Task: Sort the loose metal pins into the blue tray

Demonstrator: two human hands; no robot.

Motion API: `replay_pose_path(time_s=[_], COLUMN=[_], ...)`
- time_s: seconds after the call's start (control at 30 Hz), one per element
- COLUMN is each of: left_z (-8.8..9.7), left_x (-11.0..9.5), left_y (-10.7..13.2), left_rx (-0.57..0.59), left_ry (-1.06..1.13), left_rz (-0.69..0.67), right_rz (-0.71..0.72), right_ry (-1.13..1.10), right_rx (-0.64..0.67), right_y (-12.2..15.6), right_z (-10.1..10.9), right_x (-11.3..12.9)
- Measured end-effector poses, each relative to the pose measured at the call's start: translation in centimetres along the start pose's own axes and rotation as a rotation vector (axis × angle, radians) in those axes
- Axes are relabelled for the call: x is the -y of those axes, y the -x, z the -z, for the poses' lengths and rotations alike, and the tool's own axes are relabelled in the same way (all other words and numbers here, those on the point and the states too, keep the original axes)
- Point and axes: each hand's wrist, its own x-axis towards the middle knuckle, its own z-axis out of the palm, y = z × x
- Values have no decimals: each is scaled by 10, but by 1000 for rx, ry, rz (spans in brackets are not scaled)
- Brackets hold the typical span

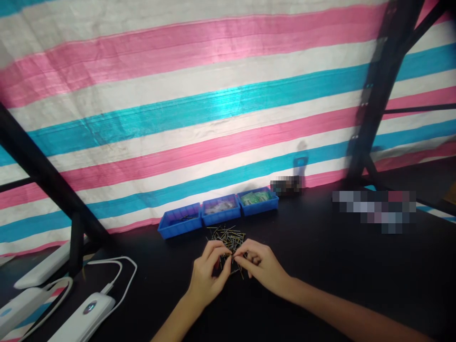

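Note:
A loose pile of thin metal pins (228,237), some dark and some brass-coloured, lies on the black table in front of me. Over its near side, my left hand (210,268) is pinched, thumb against forefinger. My right hand (261,266) pinches from the other side, and its fingertips almost meet the left ones. Whatever sits between the fingertips is too small to make out. Behind the pile stand three blue trays in a row: the left tray (180,232) holds a few thin pins, the middle tray (221,217) pale clear pieces, the right tray (259,207) green-and-white packets.
White power banks (83,318) with a white cable (131,273) lie at the left. Dark metal frame posts (377,95) rise on both sides. A striped tarp (213,104) hangs behind the table. Blurred-out items (377,206) lie at the right and behind the trays.

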Motion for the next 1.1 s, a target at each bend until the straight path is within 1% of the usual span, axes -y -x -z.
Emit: replay_pose_path(time_s=[0.13, 0.3, 0.47, 0.57, 0.67, 0.7, 0.77, 0.87, 0.97, 1.03, 1.1], left_z=[0, 0, 0, 0, -2, -3, -4, -4, 0, 6, 14], left_x=[0, 1, 0, 1, 3, 3, 3, 0, 3, 12, 26], left_y=[0, 0, -3, -3, -1, -1, -1, -5, -11, -15, -17], left_rx=[1, 27, 78, 104, 119, 111, 61, -57, -178, -278, -385], left_ry=[-10, -50, -106, -111, -73, -49, 10, 102, 177, 227, 272], left_rz=[-1, -49, -170, -190, -115, -77, -6, 93, 217, 329, 470], right_rz=[-35, -47, 22, 72, 77, 66, 25, -45, -80, -81, -65], right_ry=[-23, -32, 4, 38, 58, 54, 31, -3, -3, 17, 57], right_rx=[-49, -62, -50, -23, 4, -2, -41, -95, -105, -105, -91], right_y=[-1, -2, -1, 0, 1, 1, 0, -2, -3, -2, -1], right_z=[1, 2, 2, 0, 0, 0, 0, 1, 1, 1, 1], right_x=[-1, 1, 3, 2, 2, 2, 0, -3, -6, -6, -4])
